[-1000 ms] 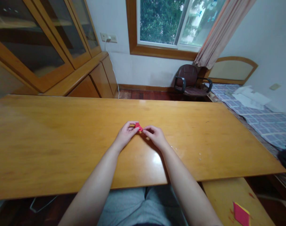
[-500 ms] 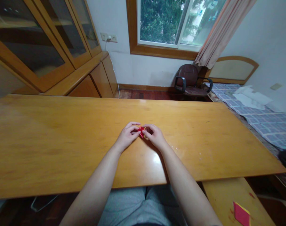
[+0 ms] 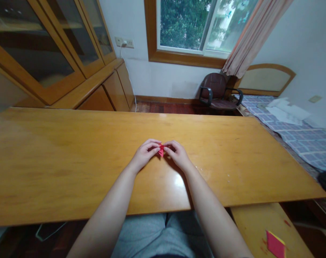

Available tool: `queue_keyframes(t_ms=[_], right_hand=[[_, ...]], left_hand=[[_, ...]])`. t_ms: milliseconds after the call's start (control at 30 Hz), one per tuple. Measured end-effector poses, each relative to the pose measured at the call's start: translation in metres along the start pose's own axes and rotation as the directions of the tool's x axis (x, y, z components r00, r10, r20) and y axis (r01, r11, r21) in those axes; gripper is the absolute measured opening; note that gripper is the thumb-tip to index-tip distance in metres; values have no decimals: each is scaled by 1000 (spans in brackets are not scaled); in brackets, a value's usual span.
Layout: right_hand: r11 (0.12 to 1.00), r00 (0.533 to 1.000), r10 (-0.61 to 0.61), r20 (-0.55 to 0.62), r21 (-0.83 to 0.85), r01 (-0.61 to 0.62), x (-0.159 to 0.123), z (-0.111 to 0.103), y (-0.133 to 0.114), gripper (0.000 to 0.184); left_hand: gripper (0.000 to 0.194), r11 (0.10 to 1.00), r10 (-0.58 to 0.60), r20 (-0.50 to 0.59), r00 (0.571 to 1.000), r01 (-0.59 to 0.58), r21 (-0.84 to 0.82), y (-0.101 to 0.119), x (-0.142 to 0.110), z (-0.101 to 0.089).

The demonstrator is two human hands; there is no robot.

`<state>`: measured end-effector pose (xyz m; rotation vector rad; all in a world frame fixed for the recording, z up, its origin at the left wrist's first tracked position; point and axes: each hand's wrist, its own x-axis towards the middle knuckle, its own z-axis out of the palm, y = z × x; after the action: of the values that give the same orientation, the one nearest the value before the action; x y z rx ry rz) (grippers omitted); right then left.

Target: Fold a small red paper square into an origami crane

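A small piece of folded red paper [image 3: 161, 152] is held between my two hands, above the middle of the wooden table [image 3: 71, 165]. My left hand [image 3: 147, 151] pinches its left side between thumb and fingers. On the other side, my right hand [image 3: 176, 152] grips the paper with thumb and forefinger. One pointed red flap hangs down toward me between the thumbs. The fingers cover much of the paper, so its full shape is hidden.
At the lower right, a flat red paper piece with a yellow edge [image 3: 275, 245] lies on a lower wooden surface [image 3: 248, 222]. Tiny white scraps [image 3: 228, 175] dot the table to the right. Beyond its far edge stands a brown armchair [image 3: 215, 91]; a glass-door cabinet [image 3: 79, 71] is at left.
The red paper has turned, and a pointed flap now hangs downward. My left hand has shifted slightly right, and my right fingers have closed onto the paper's right side.
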<state>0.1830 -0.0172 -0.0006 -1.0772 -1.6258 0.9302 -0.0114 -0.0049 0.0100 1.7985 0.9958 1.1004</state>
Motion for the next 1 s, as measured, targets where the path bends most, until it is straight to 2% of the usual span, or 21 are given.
queue_keyframes(t_ms=[167, 333, 567, 633, 767, 1000], right_hand=[[998, 997, 44, -61, 57, -40, 0, 1, 1, 19], [994, 994, 101, -33, 54, -99, 0, 1, 0, 12], [997, 998, 59, 21, 50, -60, -1, 0, -3, 16], [997, 998, 55, 29, 61, -57, -1, 1, -2, 17], [998, 999, 34, 37, 60, -36, -1, 1, 1, 17], [995, 998, -50, 46, -88, 54, 1, 1, -2, 8]], left_hand=[[16, 1000, 6, 27, 1000, -6, 1, 5, -2, 0], [17, 1000, 26, 17, 1000, -26, 15, 8, -2, 3], [49, 963, -202, -27, 979, 193, -189, -1, -5, 9], [51, 968, -188, -32, 982, 179, -177, -1, -4, 9], [41, 994, -90, -36, 995, 87, -59, 0, -3, 7], [30, 995, 18, -60, 998, -12, 95, -1, -4, 4]])
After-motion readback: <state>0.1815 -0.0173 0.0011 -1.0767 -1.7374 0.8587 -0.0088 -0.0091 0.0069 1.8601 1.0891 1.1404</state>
